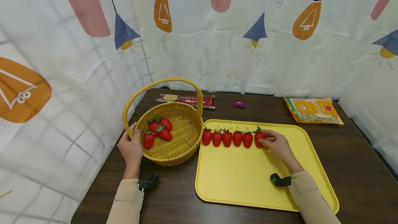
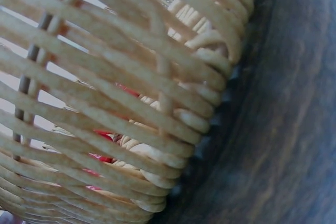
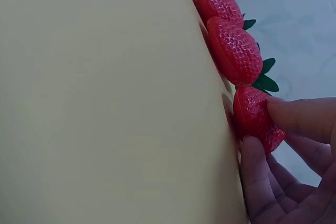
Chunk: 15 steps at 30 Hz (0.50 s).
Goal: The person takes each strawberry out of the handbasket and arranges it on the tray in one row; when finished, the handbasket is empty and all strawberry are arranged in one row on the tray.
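Note:
My left hand (image 1: 131, 147) grips the left rim of a yellow wicker basket (image 1: 183, 156) with a tall arched handle. Several red strawberries (image 1: 160, 130) with green leaves lie together on the basket's left side. In the left wrist view the woven wall (image 2: 105, 87) fills most of the frame, with bits of red showing through. On the yellow tray (image 1: 239, 182), a row of strawberries (image 1: 227, 138) runs along the far side, leaves pointing away. My right hand (image 1: 278, 145) pinches the rightmost strawberry (image 3: 254, 114) between thumb and fingers, at the row's end.
Behind the basket lies a long dark red packet (image 1: 186, 100). A small purple wrapped item (image 1: 239, 104) sits beyond the tray, and an orange and yellow bag (image 1: 314, 110) lies at the back right. A printed curtain (image 1: 217, 51) hangs behind the dark table (image 1: 174, 196).

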Each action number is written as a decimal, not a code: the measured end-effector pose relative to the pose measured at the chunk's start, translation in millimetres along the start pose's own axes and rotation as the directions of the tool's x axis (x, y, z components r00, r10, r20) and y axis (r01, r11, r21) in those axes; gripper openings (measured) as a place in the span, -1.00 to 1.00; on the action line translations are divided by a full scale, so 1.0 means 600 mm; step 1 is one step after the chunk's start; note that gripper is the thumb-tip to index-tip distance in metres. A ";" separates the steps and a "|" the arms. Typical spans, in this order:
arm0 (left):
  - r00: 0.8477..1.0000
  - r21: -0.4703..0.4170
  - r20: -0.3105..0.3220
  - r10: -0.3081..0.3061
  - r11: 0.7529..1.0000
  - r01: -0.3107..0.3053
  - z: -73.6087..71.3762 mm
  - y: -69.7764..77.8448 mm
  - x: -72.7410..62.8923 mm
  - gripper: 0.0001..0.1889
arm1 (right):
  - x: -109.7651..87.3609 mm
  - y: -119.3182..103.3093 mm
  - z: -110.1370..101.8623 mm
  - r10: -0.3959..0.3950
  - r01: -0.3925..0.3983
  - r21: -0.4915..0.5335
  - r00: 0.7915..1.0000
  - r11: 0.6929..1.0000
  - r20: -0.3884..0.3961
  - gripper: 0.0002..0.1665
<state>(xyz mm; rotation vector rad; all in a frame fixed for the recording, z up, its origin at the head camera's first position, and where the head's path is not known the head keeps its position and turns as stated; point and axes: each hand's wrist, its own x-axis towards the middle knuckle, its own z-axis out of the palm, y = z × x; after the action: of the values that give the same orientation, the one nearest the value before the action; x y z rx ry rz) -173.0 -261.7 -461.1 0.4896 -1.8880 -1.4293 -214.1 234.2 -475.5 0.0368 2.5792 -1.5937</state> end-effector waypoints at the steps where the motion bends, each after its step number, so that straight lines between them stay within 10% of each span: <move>1: 1.000 -0.003 0.000 0.000 1.000 0.000 0.000 0.001 0.000 -0.66 | 0.000 0.001 0.000 0.001 -0.001 0.010 1.000 1.000 0.003 -0.44; 15: 1.000 -0.026 0.001 -0.011 1.000 0.011 0.002 0.005 -0.002 -0.67 | -0.006 0.002 0.001 -0.010 0.007 0.091 1.000 0.996 0.027 -0.43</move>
<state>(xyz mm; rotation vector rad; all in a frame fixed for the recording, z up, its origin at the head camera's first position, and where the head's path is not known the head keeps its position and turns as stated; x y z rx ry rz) -172.7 -259.2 -459.1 0.4883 -1.8681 -1.4595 -210.1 234.4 -476.1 0.0111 2.4882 -1.7011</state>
